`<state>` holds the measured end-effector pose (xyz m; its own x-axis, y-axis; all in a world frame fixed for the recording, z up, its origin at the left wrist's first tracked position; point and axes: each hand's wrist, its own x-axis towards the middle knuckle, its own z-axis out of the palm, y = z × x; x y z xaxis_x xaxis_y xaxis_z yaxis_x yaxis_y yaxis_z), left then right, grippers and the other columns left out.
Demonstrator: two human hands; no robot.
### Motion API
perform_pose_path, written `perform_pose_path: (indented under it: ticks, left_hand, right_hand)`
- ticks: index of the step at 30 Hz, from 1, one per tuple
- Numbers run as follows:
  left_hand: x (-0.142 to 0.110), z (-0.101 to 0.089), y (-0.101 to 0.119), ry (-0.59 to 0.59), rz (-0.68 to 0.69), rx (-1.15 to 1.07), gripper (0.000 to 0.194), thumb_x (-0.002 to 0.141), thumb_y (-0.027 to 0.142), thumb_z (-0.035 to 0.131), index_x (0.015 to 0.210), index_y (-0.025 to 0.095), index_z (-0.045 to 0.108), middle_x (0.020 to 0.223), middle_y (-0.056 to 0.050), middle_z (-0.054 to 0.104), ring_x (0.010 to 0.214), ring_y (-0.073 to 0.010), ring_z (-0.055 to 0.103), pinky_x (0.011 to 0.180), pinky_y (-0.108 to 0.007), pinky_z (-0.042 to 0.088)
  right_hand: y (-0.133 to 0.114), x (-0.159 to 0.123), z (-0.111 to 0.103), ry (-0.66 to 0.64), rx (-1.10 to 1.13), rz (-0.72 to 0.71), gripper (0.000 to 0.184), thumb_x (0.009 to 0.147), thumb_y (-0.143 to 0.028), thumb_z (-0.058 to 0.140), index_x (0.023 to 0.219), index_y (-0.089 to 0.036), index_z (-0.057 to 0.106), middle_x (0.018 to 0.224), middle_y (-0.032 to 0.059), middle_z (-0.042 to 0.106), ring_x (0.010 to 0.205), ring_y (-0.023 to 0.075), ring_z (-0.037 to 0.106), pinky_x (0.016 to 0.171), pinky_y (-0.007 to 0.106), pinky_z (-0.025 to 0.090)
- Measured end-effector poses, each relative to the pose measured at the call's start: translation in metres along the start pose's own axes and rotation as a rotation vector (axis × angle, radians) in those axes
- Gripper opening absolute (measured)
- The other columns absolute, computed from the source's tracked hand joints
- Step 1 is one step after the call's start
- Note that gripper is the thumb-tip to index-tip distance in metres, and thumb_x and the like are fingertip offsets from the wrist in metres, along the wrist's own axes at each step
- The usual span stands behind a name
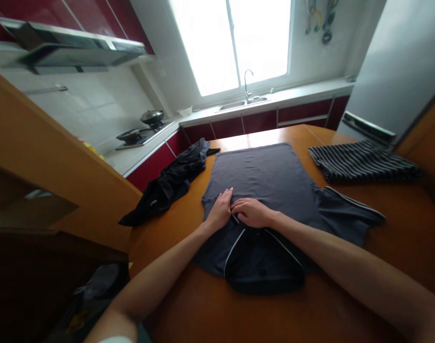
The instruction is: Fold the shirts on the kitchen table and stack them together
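A dark grey polo shirt (260,171) lies spread on the wooden table, its hem toward the window and its collar (265,281) with white piping toward me. My left hand (220,209) rests on the shirt's left side, fingers stretched out and close together, thumb hidden. Beside it, my right hand (252,212) has its fingers curled against the cloth just above the collar, next to a short white trim line. A sleeve with a white edge (353,205) spreads out to the right. The left sleeve is partly hidden under my left forearm.
A crumpled black garment (171,183) lies at the table's left edge. A black-and-white striped garment (363,162) lies folded at the right. The wooden table (399,252) stands before a counter with a sink (235,105), a stove with pans (132,136) and a fridge (399,71).
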<state>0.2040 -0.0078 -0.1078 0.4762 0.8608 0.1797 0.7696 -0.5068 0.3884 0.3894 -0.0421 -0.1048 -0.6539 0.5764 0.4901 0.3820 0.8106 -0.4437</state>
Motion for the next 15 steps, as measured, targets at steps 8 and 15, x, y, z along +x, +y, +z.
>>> perform_pose_path:
  ticks: [8, 15]
  left_hand:
    - [-0.006, -0.002, 0.001, -0.029, 0.057, 0.017, 0.055, 0.098, 0.016, 0.03, 0.151, 0.005, 0.041, 0.158, -0.017, 0.04, 0.15, -0.0244, 0.031, 0.124, -0.046, 0.025]
    - [-0.012, -0.015, 0.018, 0.111, 0.069, 0.05, 0.05, 0.103, 0.024, 0.03, 0.149, 0.013, 0.045, 0.157, -0.013, 0.043, 0.15, -0.0233, 0.032, 0.124, -0.046, 0.024]
  right_hand:
    - [-0.004, 0.003, -0.003, 0.034, -0.048, 0.133, 0.027, 0.083, -0.007, 0.053, 0.084, -0.021, 0.077, 0.096, 0.0046, 0.078, 0.089, 0.0186, 0.071, 0.088, 0.026, 0.048]
    - [-0.007, -0.001, -0.009, 0.112, -0.179, 0.215, 0.026, 0.086, -0.01, 0.05, 0.077, -0.02, 0.071, 0.082, 0.0048, 0.073, 0.078, 0.0177, 0.065, 0.078, 0.025, 0.043]
